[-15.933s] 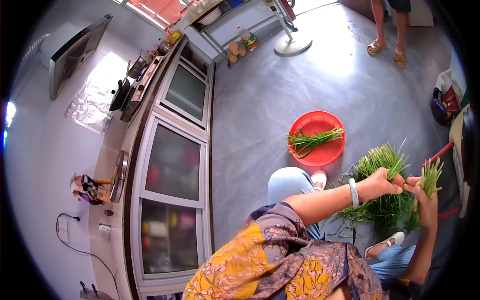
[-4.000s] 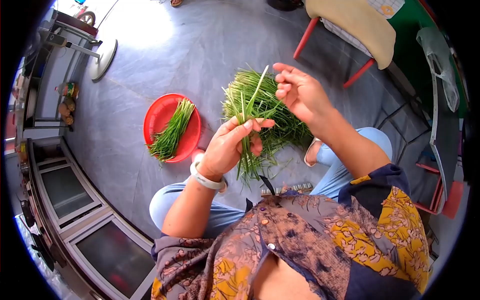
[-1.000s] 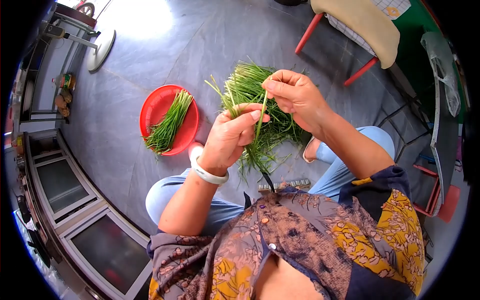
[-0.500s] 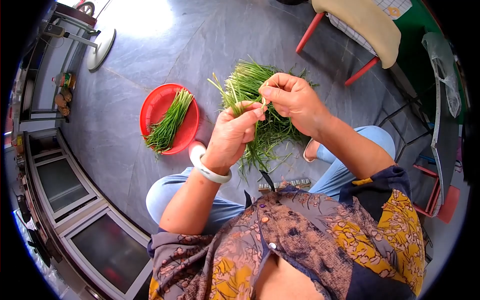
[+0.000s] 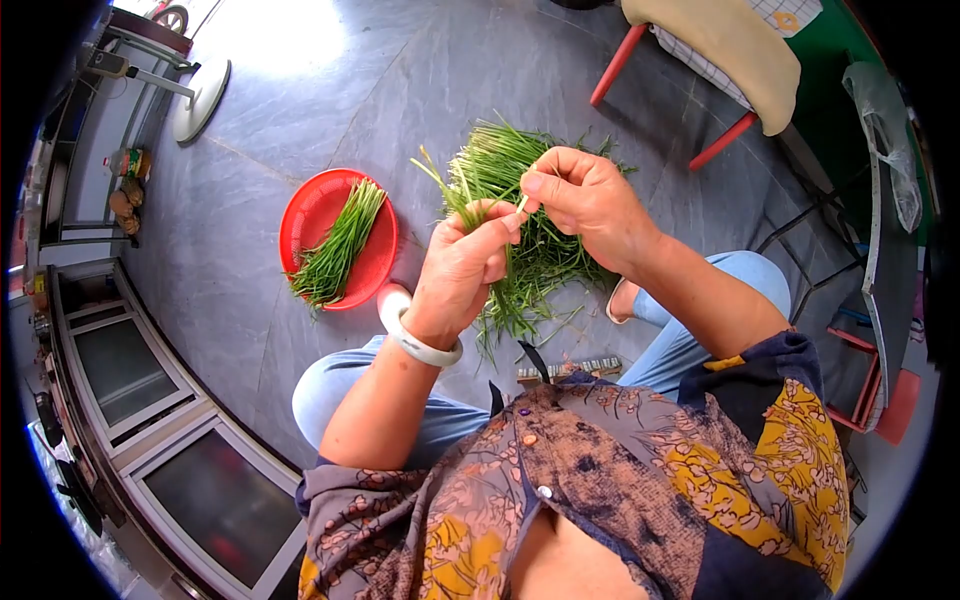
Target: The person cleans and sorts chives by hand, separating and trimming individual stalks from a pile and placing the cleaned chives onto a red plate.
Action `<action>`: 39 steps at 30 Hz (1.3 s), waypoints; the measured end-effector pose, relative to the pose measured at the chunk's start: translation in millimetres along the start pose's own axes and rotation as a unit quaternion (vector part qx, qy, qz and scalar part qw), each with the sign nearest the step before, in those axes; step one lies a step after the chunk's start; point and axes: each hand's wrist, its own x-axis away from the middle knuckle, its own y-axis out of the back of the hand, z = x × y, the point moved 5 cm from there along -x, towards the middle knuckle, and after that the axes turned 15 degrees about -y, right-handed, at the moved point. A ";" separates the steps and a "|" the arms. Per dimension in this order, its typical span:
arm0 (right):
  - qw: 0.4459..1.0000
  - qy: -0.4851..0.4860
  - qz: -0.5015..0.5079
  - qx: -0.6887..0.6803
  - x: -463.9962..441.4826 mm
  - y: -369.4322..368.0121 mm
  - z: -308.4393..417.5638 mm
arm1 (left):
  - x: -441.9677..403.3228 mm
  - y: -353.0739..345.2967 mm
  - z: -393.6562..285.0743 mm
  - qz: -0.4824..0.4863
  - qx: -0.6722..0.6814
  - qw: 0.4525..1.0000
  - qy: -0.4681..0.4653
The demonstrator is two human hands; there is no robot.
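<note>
My left hand (image 5: 462,262), a white bangle on its wrist, is closed around a few green chives (image 5: 440,178), their stalk ends sticking up past the fingers. Thumb and forefinger of my right hand (image 5: 592,208) pinch the pale end of one chive, close to the left fingertips. Below both hands, a large loose pile of chives (image 5: 500,150) lies on the floor, partly covered by them. To the left, a red plastic basin (image 5: 374,262) holds a neat bundle of chives (image 5: 342,245) with the pale ends turned up and right.
A round stand base (image 5: 203,100) rests on the grey tiled floor at upper left. Glass-fronted cabinets (image 5: 215,495) line the left side. At upper right is a red-legged seat with a cream cover (image 5: 725,50). A plastic bag (image 5: 888,140) hangs at right.
My two hands have drawn very slightly apart, the left shifting a little left. The pale chive end now shows between their fingertips. Basin and pile are unchanged.
</note>
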 end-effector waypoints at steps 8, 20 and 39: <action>0.999 -0.007 0.036 0.004 -0.8 -1.5 -3.6 | -0.3 -2.5 -0.3 0.012 -0.014 1.000 -0.003; 0.998 -0.010 0.068 0.016 6.6 -10.9 -0.2 | -1.9 1.0 3.6 0.007 0.004 1.000 -0.003; 0.997 0.060 0.024 0.048 6.4 -5.8 -5.1 | -1.5 -4.7 -5.3 -0.015 -0.043 0.998 -0.047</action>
